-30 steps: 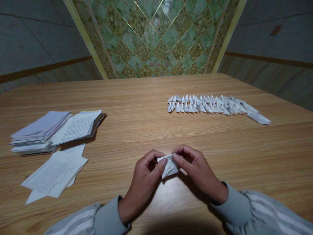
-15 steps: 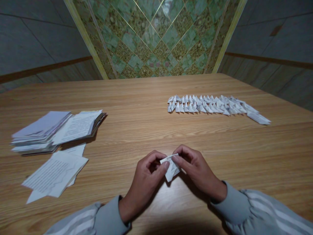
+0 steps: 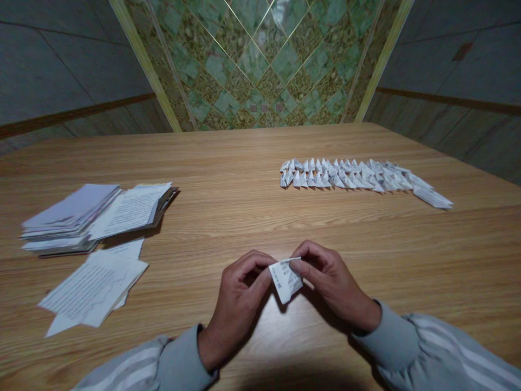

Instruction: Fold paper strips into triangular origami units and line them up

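A small folded white paper (image 3: 286, 283) with faint print is held up between my two hands, its pointed end downward. My left hand (image 3: 245, 296) pinches its upper left corner, thumb in front and fingers behind. At the upper right edge, my right hand (image 3: 331, 279) grips it between thumb and bent index finger. The other fingertips of both hands are partly hidden.
On the wooden table (image 3: 220, 206), a stack of papers (image 3: 73, 209) and an open printed stack (image 3: 132, 209) lie left. Loose printed sheets (image 3: 95, 288) are nearer. Two rows of folded paper pieces (image 3: 345, 176) stretch across the back right.
My left thumb has slid back from the front of the folded paper to its left edge, so more print shows. The view has shifted slightly.
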Tool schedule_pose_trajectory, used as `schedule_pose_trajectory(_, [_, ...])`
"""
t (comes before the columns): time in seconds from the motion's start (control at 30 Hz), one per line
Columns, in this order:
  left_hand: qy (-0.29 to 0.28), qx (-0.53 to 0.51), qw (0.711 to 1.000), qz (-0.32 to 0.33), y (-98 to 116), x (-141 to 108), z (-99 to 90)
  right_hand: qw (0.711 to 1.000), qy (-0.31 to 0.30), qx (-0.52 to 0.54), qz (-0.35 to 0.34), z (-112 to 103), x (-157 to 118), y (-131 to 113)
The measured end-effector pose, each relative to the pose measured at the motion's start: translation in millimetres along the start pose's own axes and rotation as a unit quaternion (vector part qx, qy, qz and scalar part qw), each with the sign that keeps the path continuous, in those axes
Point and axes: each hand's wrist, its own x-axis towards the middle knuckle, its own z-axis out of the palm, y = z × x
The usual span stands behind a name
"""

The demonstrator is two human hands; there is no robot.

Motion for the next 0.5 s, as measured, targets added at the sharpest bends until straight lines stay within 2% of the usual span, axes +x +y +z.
schedule_pose_trajectory(0.13, [-0.009, -0.069, 0.995, -0.078, 0.0, 3.9, 0.1, 0.999, 0.011, -0.049, -0.017, -1.7, -1.1, 0.7])
schedule_pose_trajectory(0.23, [-0.024, -0.088, 0.99, -0.106, -1.3, 6.9, -0.2, 0.997, 0.012, -0.07, -0.014, -2.6, -1.5, 0.5])
schedule_pose_trajectory(0.37, [-0.043, -0.063, 0.993, -0.095, -1.3, 8.1, -1.9, 0.993, 0.017, -0.114, -0.023, -2.7, -0.8, -0.7])
schedule_pose_trajectory(0.5, [-0.032, 0.022, 0.997, -0.066, 0.7, 8.1, -3.0, 0.99, 0.015, -0.135, -0.03, -1.8, -0.7, -4.4])
